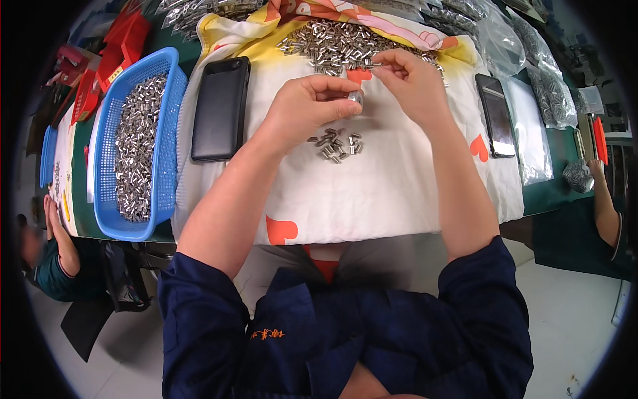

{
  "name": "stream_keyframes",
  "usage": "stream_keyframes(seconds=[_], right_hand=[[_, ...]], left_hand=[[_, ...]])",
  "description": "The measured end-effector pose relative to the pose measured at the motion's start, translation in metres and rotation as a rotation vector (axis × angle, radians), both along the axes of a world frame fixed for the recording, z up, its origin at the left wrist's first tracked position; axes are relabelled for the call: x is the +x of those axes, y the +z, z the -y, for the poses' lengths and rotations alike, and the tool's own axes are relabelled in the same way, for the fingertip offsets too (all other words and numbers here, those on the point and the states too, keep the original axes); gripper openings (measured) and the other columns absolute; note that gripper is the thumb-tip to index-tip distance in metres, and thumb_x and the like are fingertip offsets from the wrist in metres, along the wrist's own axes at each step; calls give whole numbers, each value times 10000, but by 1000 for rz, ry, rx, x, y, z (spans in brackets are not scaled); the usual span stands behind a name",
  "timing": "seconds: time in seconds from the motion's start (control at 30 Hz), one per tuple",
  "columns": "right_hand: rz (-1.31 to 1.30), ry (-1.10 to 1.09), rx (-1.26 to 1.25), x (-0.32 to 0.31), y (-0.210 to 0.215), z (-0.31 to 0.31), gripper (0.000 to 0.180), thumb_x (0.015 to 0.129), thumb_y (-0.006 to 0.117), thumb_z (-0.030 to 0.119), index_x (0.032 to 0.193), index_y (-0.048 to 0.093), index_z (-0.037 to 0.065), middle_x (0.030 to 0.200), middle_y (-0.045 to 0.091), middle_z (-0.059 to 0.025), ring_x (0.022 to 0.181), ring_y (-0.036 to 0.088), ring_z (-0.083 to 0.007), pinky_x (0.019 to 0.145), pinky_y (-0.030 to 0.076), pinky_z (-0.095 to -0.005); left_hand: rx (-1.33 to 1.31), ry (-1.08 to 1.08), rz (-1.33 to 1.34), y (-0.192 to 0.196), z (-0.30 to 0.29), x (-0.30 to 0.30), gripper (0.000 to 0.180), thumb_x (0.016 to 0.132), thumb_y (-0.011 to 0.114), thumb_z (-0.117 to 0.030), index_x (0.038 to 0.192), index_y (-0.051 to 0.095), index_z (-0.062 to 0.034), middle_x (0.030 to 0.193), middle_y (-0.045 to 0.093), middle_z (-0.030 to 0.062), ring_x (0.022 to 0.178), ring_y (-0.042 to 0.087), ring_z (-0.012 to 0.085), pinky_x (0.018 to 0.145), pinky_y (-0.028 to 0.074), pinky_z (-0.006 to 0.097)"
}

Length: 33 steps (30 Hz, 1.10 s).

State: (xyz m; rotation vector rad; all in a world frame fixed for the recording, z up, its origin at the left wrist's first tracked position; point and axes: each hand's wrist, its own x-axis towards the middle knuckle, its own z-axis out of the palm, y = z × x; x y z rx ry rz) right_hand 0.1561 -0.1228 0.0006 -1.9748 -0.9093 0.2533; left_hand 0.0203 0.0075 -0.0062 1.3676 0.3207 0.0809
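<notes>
My left hand point(302, 110) is closed, with a small round silver metal piece point(357, 98) pinched between thumb and fingertips. Its round end faces to the right. To the right and slightly farther away, my right hand point(417, 86) has thumb and forefinger together on what looks like a small metal cylinder point(376, 65), at the near edge of the large heap. That heap of short silver metal cylinders point(329, 48) is spread over the far part of a white cloth point(372, 199) with red hearts. Below my hands, a smaller loose group of cylinders point(337, 145) lies on the cloth.
A blue plastic basket point(174, 100) full of similar cylinders stands left. A black wallet-like case point(219, 110) lies beside it. On the right are a phone point(496, 116) and clear plastic bags point(528, 133). Red bins point(123, 43) stand far left. Other people sit at both sides.
</notes>
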Motion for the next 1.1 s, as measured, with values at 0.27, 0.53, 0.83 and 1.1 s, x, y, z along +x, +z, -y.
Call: stream_keyframes(seconds=[0.27, 0.53, 0.83, 1.1], right_hand=[[615, 21, -147, -1, -25, -17, 143, 743, 564, 115, 863, 606, 50, 794, 596, -102, 710, 560, -231, 667, 448, -313], [-240, 133, 158, -20, 5, -2, 100, 717, 597, 93, 804, 602, 44, 715, 598, -27, 655, 556, -120, 615, 449, -250], [85, 212, 155, -32, 13, 0, 106, 716, 591, 81, 793, 607, 11, 724, 605, -60, 654, 570, -147, 614, 456, -249], [-192, 278, 28, -22, 22, 4, 70, 748, 597, 59, 792, 600, 4, 739, 592, -8, 694, 531, -81, 649, 433, -216]], left_hand=[[-19, 18, 59, -3, -2, 1, 261, 746, 622, -8, 1003, 578, 4, 895, 614, 46, 780, 573, 90, 725, 465, 212], [-168, 139, 109, -3, -4, 2, 312, 753, 619, -21, 1056, 546, -13, 907, 598, 46, 796, 575, 108, 725, 469, 218], [-185, 129, 141, -3, -3, 2, 285, 731, 638, -8, 1007, 575, 19, 878, 613, 70, 779, 575, 105, 722, 464, 208], [-130, 116, 92, -1, -2, 0, 277, 736, 643, -25, 1004, 583, 13, 854, 619, 68, 763, 572, 106, 709, 459, 212]])
